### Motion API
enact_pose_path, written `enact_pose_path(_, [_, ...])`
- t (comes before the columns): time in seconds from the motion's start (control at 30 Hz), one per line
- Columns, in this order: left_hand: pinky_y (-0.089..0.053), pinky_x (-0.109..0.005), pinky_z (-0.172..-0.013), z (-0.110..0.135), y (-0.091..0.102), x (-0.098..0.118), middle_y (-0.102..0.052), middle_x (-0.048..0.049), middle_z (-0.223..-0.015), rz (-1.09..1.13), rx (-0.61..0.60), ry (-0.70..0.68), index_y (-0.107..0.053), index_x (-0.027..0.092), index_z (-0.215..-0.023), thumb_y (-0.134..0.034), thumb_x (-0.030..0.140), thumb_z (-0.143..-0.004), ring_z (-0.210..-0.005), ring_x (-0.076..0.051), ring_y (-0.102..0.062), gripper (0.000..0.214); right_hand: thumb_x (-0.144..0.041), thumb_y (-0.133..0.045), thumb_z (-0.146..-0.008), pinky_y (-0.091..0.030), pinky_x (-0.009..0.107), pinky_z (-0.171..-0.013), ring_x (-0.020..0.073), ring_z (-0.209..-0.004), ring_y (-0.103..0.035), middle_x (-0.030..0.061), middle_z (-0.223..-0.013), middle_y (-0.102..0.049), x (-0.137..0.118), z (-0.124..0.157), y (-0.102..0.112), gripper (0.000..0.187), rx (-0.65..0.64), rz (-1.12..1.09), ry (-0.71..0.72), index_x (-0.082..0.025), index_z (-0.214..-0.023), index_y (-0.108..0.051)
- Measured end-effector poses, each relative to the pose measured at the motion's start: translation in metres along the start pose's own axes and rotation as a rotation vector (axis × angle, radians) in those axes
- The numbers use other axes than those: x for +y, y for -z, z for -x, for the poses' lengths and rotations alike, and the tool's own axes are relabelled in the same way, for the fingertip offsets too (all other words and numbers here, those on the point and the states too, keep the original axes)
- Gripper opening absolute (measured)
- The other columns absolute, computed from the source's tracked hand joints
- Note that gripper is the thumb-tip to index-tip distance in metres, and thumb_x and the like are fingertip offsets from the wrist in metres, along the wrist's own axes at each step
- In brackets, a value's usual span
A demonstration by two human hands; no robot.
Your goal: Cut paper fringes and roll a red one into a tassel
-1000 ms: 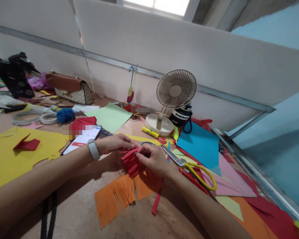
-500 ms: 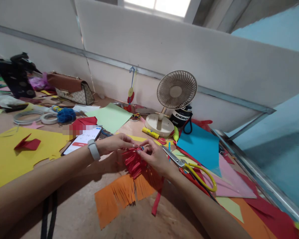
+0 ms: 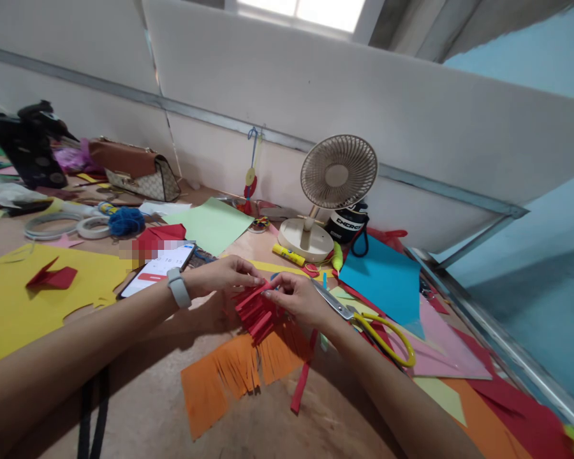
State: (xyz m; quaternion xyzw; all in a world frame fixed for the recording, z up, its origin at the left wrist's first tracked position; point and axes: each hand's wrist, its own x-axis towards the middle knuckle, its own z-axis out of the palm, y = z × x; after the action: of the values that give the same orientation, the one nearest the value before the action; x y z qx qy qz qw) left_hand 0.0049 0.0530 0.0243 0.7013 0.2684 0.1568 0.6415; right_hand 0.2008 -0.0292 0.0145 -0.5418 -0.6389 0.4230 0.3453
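Observation:
Between my hands is a red fringed paper strip (image 3: pixel 255 313), its cut strands hanging down. My left hand (image 3: pixel 226 274), with a grey watch band at the wrist, pinches its upper left edge. My right hand (image 3: pixel 300 296) grips the upper right edge between thumb and fingers. Just below, an orange fringed paper (image 3: pixel 242 370) lies on the table, partly under the red strands. A narrow red paper strip (image 3: pixel 300 387) rests beside it, below my right wrist. Scissors with yellow handles (image 3: pixel 383 335) lie right of my right hand, partly hidden by my forearm.
A small fan (image 3: pixel 338 172) stands behind my hands, with a yellow glue stick (image 3: pixel 288 255) at its base. Blue paper (image 3: pixel 385 277) lies to the right. On the left are a phone (image 3: pixel 160 273), yellow paper (image 3: pixel 9 299), tape rolls (image 3: pixel 94 227), blue yarn (image 3: pixel 127 222) and a handbag (image 3: pixel 134 169).
The red fringe has turned slightly and its strands look more spread and straight. My right fingers have shifted a little along its top edge. Other things stay in place.

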Motion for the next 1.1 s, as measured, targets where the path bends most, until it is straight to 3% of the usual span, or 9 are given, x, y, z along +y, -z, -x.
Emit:
enact_pose_path(0.17, [-0.038,-0.023,-0.062,0.002,-0.003,0.005,-0.067,-0.0028,-0.076,-0.036,-0.001,-0.006,-0.072,0.013,-0.086,-0.067,0.040,-0.076,-0.068,-0.013,-0.054,0.028,-0.038,-0.068,-0.075,-0.027,0.019,-0.042,0.0068,-0.045,-0.040,-0.0072,-0.052,-0.049,-0.004,0.000,0.000,0.023,-0.017,-0.057,-0.008,-0.017,-0.076,-0.057])
enact_pose_path(0.3, [-0.037,-0.022,-0.059,0.003,-0.005,0.010,-0.065,-0.0004,-0.072,-0.091,0.018,-0.019,-0.071,0.013,-0.087,-0.070,0.032,-0.073,-0.064,-0.011,-0.050,0.023,-0.037,-0.067,-0.075,-0.027,0.019,-0.043,0.0072,-0.046,-0.040,-0.0069,-0.053,-0.049,-0.009,0.001,0.001,0.022,0.023,0.023,0.000,-0.018,-0.074,-0.057])
enact_pose_path(0.43, [-0.036,-0.021,-0.055,0.002,-0.003,0.009,-0.063,0.0008,-0.069,-0.225,0.017,-0.105,-0.071,0.014,-0.088,-0.071,0.028,-0.071,-0.060,-0.010,-0.048,0.023,-0.033,-0.066,-0.076,-0.029,0.019,-0.046,0.0076,-0.049,-0.043,-0.0060,-0.056,-0.051,-0.011,0.002,0.002,0.018,0.052,0.110,0.028,-0.017,-0.074,-0.058])
enact_pose_path(0.6, [-0.043,-0.023,-0.064,0.001,0.000,0.005,-0.070,-0.0035,-0.083,-0.335,0.017,-0.188,-0.070,0.014,-0.092,-0.068,0.027,-0.073,-0.070,-0.014,-0.057,0.023,-0.032,-0.063,-0.079,-0.032,0.019,-0.047,0.0079,-0.050,-0.045,-0.0056,-0.058,-0.053,-0.008,0.002,0.003,0.016,0.049,0.127,0.061,-0.017,-0.076,-0.058])
enact_pose_path(0.8, [-0.045,-0.024,-0.067,0.002,-0.002,0.003,-0.071,-0.0038,-0.085,-0.445,0.008,-0.249,-0.070,0.014,-0.093,-0.060,0.020,-0.078,-0.075,-0.015,-0.061,0.019,-0.033,-0.063,-0.079,-0.033,0.019,-0.050,0.0088,-0.053,-0.047,-0.0049,-0.060,-0.054,-0.004,0.001,0.003,0.016,0.063,0.166,0.084,-0.018,-0.076,-0.060])
enact_pose_path(1.1, [-0.047,-0.022,-0.067,0.008,-0.013,0.011,-0.074,-0.0020,-0.084,-0.626,0.147,-0.374,-0.070,0.018,-0.094,-0.059,0.020,-0.083,-0.073,-0.014,-0.064,0.016,-0.033,-0.065,-0.078,-0.031,0.019,-0.049,0.0082,-0.055,-0.044,-0.0047,-0.062,-0.053,0.000,-0.001,0.008,0.016,0.055,0.179,0.068,-0.018,-0.080,-0.063])
